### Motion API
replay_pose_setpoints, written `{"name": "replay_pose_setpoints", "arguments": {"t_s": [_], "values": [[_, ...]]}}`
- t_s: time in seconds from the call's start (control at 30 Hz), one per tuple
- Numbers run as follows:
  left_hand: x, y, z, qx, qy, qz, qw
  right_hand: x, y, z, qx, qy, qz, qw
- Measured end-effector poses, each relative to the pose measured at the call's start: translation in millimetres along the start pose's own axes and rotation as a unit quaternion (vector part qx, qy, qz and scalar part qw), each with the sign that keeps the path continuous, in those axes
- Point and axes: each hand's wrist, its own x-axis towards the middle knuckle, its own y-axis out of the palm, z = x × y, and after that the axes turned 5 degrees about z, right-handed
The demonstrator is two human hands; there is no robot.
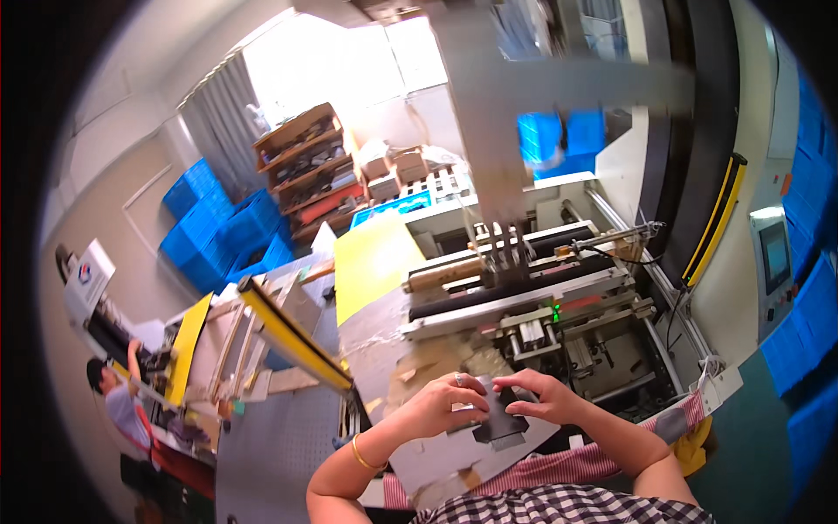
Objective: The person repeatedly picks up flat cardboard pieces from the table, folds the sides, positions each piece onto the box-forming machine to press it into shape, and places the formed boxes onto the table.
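A small dark grey flat piece (502,426), with flaps and a notched lower edge, lies on the pale worktop (436,458) in front of me. Both hands are at its upper part. My left hand (445,406), wearing a ring and a yellow bangle, curls its fingers at the piece's left side. From the right, my right hand (546,398) bends its thumb and index finger around a raised dark part. The exact contact of the fingertips is too small to make out.
Beyond the worktop stands a machine with rollers (489,297) and a blurred upright metal arm (489,131). A yellow-black post (297,336) rises at left. A control panel (773,253) and blue crates (812,323) are at right. Another person (127,406) works far left.
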Motion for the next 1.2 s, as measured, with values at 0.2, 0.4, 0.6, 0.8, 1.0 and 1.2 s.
{"name": "replay_pose_setpoints", "arguments": {"t_s": [0.2, 0.4, 0.6, 0.8, 1.0, 1.2], "values": [[80, -33, 71, 0.110, 0.024, -0.100, 0.989, 58, -85, -30, -0.230, -0.051, -0.098, 0.967], [206, -100, 155, -0.222, -0.038, -0.227, 0.948, 154, -207, -130, 0.088, 0.066, -0.117, 0.987], [251, -157, 149, 0.168, 0.020, -0.241, 0.956, 197, -256, -98, -0.090, 0.014, -0.120, 0.989], [233, -140, 145, 0.143, 0.086, -0.293, 0.941, 174, -222, -90, 0.052, -0.133, -0.286, 0.947], [-10, -85, 95, 0.088, -0.037, -0.223, 0.970, 42, -64, -60, 0.075, 0.015, -0.178, 0.981], [-344, 12, 182, 0.050, -0.456, -0.537, 0.707, 13, 71, -18, 0.192, 0.141, 0.019, 0.971]]}}
